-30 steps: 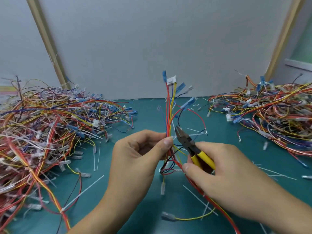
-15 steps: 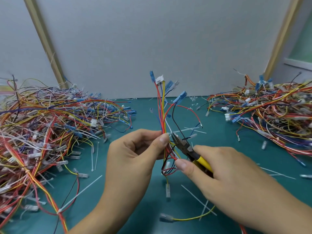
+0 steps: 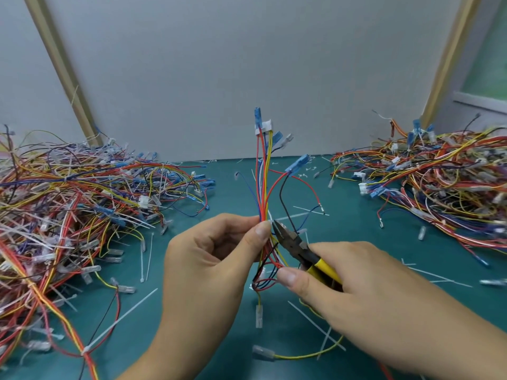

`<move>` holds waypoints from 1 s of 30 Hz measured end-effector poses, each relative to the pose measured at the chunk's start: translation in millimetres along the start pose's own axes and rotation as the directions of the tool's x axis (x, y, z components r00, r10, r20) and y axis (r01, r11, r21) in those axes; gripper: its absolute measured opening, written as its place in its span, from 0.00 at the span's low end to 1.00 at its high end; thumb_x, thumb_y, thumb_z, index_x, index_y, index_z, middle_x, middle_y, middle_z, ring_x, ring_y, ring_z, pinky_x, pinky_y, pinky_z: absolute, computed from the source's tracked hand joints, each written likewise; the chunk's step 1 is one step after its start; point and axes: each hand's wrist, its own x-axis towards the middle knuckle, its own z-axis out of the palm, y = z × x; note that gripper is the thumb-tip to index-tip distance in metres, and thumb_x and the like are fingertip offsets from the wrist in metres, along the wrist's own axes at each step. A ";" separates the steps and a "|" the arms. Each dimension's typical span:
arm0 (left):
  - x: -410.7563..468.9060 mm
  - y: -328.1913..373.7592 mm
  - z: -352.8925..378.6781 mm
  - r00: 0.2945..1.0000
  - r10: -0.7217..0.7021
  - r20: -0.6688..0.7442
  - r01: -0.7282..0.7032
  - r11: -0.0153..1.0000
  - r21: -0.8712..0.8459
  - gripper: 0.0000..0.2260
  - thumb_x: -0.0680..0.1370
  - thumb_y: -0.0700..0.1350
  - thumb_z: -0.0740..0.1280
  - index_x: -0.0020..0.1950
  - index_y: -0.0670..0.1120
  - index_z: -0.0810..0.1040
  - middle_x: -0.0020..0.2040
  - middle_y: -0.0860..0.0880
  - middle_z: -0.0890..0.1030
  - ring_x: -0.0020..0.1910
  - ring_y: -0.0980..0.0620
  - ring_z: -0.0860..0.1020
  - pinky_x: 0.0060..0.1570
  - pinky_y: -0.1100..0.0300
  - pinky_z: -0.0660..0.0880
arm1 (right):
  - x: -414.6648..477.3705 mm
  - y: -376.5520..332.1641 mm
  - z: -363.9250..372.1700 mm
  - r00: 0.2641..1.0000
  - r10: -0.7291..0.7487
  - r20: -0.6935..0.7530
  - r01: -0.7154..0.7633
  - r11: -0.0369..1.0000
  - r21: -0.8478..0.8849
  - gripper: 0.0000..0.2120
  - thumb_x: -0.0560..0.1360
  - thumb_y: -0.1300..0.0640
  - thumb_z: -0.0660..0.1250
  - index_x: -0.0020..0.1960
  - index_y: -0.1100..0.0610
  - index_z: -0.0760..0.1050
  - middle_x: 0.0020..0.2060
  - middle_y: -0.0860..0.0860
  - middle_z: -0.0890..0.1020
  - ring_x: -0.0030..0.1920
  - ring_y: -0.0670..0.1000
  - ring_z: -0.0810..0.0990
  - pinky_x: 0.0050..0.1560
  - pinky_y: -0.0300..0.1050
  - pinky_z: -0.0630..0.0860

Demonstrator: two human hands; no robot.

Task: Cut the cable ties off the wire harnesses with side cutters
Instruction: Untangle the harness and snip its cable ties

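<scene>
The left hand pinches an upright wire harness at center, while the right hand grips yellow-handled side cutters, whose tips touch the bundle's right side, probably at a tie.

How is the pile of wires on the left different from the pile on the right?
The left pile reaches closer to the person; the right pile lies farther back. White cable ties show all through the left pile, few in the right pile. Both are tangles of red, yellow and blue wires on the green table.
</scene>
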 end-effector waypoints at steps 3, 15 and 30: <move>0.4 0.3 0.5 1.000 -0.008 0.012 0.008 1.000 -0.020 0.03 0.73 0.41 0.74 0.44 0.48 0.86 0.36 0.49 0.86 0.35 0.52 0.84 0.38 0.60 0.81 | 0.5 -0.2 -0.2 1.000 -0.008 -0.010 0.008 1.000 0.005 0.30 0.68 0.23 0.48 0.43 0.50 0.66 0.32 0.45 0.74 0.31 0.48 0.72 0.32 0.45 0.68; -1.2 -2.1 3.7 0.997 -0.078 0.024 0.079 0.994 -0.078 0.02 0.72 0.41 0.74 0.41 0.45 0.87 0.35 0.47 0.86 0.33 0.54 0.83 0.36 0.63 0.80 | -0.7 -7.8 1.7 0.999 -0.003 -0.040 0.001 0.999 -0.032 0.23 0.71 0.25 0.50 0.42 0.44 0.65 0.34 0.32 0.73 0.29 0.47 0.69 0.29 0.41 0.62; -3.7 -7.2 9.7 0.996 -0.091 -0.016 0.090 0.996 -0.014 0.03 0.72 0.41 0.74 0.41 0.48 0.86 0.34 0.48 0.85 0.33 0.52 0.83 0.37 0.58 0.82 | 1.3 -10.1 10.0 0.996 0.058 -0.070 -0.063 0.995 -0.075 0.26 0.75 0.28 0.52 0.37 0.51 0.64 0.29 0.48 0.71 0.30 0.46 0.69 0.29 0.39 0.61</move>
